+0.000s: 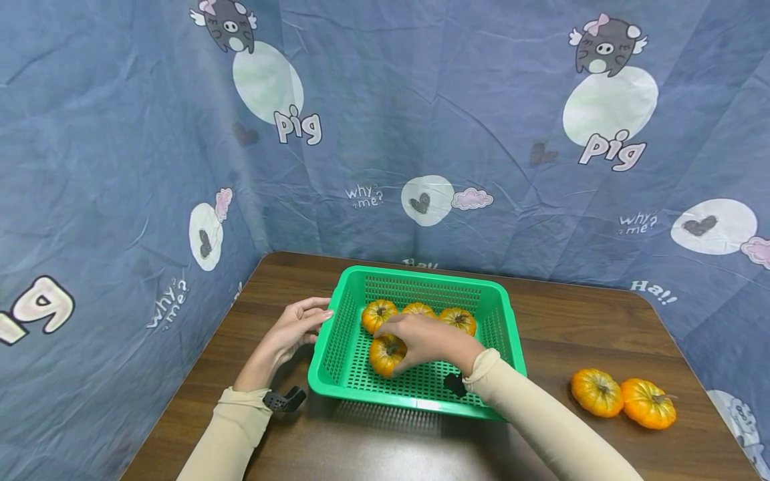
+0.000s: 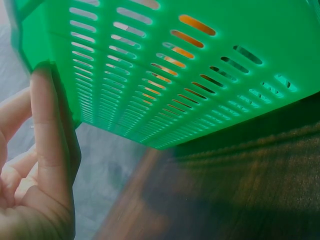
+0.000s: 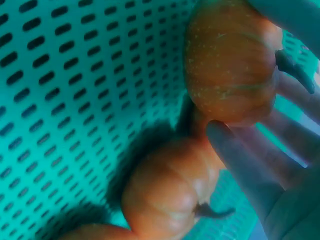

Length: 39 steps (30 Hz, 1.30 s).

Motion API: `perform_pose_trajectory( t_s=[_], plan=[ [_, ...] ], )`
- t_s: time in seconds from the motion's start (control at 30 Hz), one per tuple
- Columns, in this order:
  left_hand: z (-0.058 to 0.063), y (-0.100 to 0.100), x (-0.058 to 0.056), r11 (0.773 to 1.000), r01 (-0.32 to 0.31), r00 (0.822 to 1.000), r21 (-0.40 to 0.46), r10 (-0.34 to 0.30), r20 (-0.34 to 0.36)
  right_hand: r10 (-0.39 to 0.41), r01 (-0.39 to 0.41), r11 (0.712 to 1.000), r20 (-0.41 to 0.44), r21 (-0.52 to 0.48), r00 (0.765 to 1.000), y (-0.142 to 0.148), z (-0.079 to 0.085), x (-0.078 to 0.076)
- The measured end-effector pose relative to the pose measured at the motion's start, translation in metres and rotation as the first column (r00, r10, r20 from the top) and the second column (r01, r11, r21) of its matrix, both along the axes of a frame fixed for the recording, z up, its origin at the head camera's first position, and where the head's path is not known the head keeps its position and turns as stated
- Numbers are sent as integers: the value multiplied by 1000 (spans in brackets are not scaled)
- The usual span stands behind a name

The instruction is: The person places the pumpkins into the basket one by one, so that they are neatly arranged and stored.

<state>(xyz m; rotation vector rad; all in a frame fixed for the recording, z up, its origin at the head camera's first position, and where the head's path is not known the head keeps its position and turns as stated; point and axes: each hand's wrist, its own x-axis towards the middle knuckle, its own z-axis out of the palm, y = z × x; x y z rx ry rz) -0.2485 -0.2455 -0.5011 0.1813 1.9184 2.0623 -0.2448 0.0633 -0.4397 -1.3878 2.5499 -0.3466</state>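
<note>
Right hand [image 1: 430,341] is curling its fingers [image 3: 240,165] round a small pumpkin [image 1: 386,355] on the green basket [image 1: 415,401] floor | left hand [image 1: 296,327], fingers relaxed and holding nothing, is touching the basket's left wall | advice: keep bracing the basket, set the pumpkin clear of its three neighbours [image 1: 418,309].

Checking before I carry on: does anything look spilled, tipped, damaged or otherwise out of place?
Nothing stands out. The green slotted plastic basket sits flat on the brown wooden table; four small orange pumpkins lie inside, two more beside it, all intact.
</note>
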Motion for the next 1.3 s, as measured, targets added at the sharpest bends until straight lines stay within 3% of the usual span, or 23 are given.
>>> perform_pose_trajectory(
  t_s=[0.5, 1.3],
  plan=[
    [-1, 0, -1, 1000, -1, 1000, -2, 1, -2, 53, -58, 997, 85, 50, 995, -21, -8, 1],
    [0, 0, 0, 1000, -1, 1000, -15, 1, -4, 24, -27, 999, 54, 46, 998, -23, -6, 0]
  ],
)
